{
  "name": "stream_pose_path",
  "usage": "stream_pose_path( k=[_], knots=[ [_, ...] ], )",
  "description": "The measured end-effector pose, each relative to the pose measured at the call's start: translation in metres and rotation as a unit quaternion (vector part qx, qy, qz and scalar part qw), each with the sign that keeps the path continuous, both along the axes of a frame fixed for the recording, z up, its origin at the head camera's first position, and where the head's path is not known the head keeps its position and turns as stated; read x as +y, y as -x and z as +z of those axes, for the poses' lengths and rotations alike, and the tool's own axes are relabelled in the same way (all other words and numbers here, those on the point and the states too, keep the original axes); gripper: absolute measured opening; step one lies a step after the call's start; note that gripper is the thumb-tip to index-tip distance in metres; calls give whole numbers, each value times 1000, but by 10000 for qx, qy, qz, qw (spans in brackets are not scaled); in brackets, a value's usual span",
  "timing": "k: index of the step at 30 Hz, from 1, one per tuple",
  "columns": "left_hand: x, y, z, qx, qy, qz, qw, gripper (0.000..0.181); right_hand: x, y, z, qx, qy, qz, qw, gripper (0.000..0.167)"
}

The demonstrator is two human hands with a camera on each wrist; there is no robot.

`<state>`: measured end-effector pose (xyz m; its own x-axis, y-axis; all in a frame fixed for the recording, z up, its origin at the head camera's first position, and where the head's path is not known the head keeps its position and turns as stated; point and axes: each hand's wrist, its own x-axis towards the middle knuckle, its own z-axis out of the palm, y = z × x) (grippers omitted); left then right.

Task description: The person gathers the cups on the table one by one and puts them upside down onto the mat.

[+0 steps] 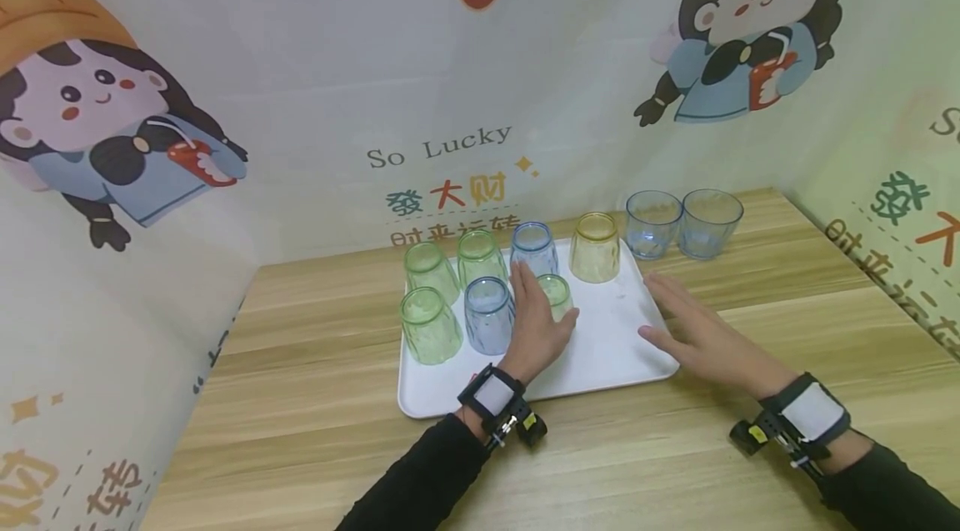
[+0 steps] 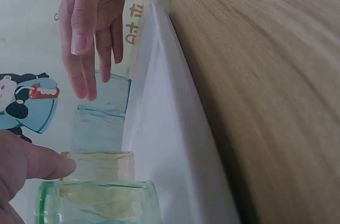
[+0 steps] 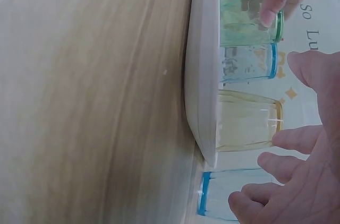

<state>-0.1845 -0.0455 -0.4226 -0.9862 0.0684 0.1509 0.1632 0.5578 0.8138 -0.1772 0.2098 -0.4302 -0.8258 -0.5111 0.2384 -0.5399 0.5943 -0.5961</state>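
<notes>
My left hand [image 1: 536,327] is over the white tray [image 1: 615,348], its fingers fairly straight. It stands at a small green glass [image 1: 557,291], between that and a blue glass [image 1: 489,318]; whether it touches the green one I cannot tell. In the right wrist view the left thumb is by the green glass's rim [image 3: 279,26]. Several tumblers stand base-up on the tray: more green glasses [image 1: 431,329] at the left, another blue glass [image 1: 534,243] and a yellow glass [image 1: 596,252] behind. My right hand [image 1: 701,335], holding nothing, hovers by the tray's right edge with fingers extended.
Two blue glasses [image 1: 711,227] stand mouth-up and side by side on the wooden table [image 1: 315,364], just beyond the tray's back right corner. A printed cloth backdrop [image 1: 322,81] rises behind and along both sides of the table.
</notes>
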Motion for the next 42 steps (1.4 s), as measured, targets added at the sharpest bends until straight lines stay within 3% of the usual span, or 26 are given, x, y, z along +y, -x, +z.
stream_pose_path(
  k=[10, 19, 24, 29, 32, 35, 37, 39, 42],
  knots=[
    [1, -13, 18, 659, 54, -231, 9975, 98, 1, 3, 10, -129, 139, -81, 9998, 66],
    [-15, -31, 38, 1130, -153, -585, 9918, 80, 11, 13, 19, -206, 226, -427, 9986, 69],
    [-37, -38, 37, 1411, -74, -495, 9887, 67, 16, 19, 17, 94, 383, -615, 9973, 64],
    [-66, -48, 25, 1872, -225, -362, 9814, 51, 23, 24, 11, 265, 666, -764, 9945, 58],
    [-83, -55, 25, 2500, -337, -346, 9670, 45, 27, 28, 10, 311, 842, -946, 9915, 54],
    [-99, -62, 31, 3133, -300, -303, 9487, 44, 32, 33, 11, 353, 1118, -1106, 9869, 50],
    [-111, -66, 36, 3358, -229, -245, 9413, 45, 35, 37, 12, 455, 1296, -1216, 9830, 47],
    [-124, -69, 38, 3367, -122, -118, 9415, 45, 38, 41, 12, 539, 1465, -1322, 9789, 45],
    [-145, -73, 38, 3174, 60, 115, 9482, 46, 42, 48, 10, 667, 1644, -1491, 9728, 42]
  ],
)
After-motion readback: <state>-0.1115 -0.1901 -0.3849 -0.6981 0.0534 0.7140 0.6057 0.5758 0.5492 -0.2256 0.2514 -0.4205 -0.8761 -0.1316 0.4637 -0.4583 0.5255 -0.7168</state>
